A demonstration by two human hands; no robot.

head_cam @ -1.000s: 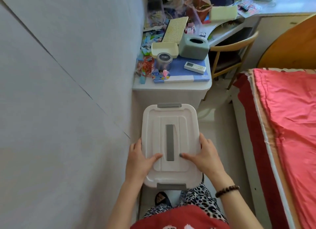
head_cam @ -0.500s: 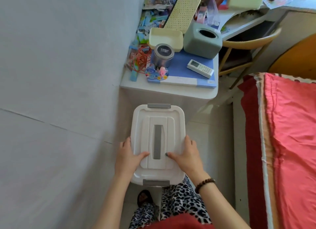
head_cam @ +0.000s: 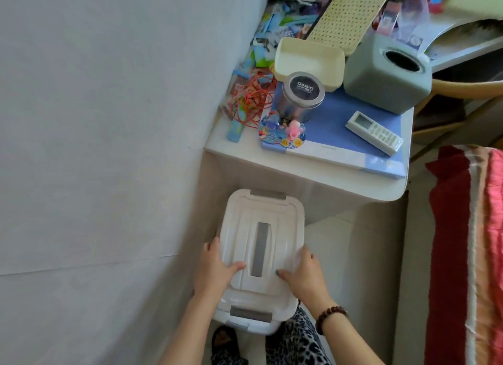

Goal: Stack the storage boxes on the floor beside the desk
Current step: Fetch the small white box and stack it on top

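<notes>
Worktop [head_cam: 299, 179] edge crosses mid-frame, larger than half a second ago. Storage box [head_cam: 261, 209], lower centre beside the wall [head_cam: 95, 146], sits further below that edge and is judged nearly set down. Left grip [head_cam: 215, 272] and right grip [head_cam: 303, 276] clasp its long sides, thumbs on top, as before. What lies beneath is hidden.

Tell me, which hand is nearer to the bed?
Right. The right hand holds the box on the side facing the bed; the left hand holds the opposite side, next to the wall.
</notes>
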